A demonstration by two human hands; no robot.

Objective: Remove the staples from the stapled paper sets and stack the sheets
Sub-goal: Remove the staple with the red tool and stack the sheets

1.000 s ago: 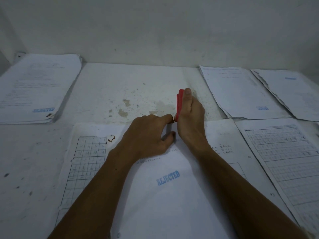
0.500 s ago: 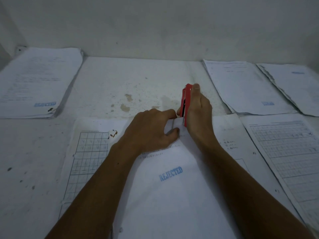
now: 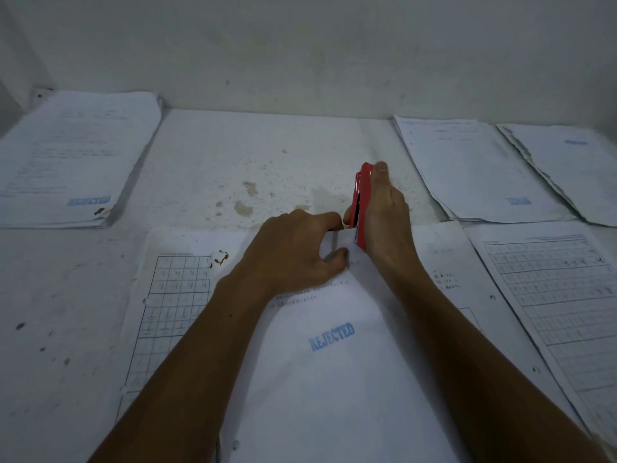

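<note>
A: Two hands on the paper set (image 3: 334, 379), stamped "REJECTED", nearest the camera.
B: Grips?
A: Left hand (image 3: 293, 259) pinches its top corner; right hand (image 3: 384, 215) grips red staple remover (image 3: 362, 202) there.
B: Change?
A: Remover slightly lower over the corner. Far-left stack (image 3: 73, 155) also reads "REJECTED".

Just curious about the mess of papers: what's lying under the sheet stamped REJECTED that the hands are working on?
Under the REJECTED sheet, a grid-printed page sticks out on its left and another printed page on its right. Whatever lies beneath its middle is covered.
</note>
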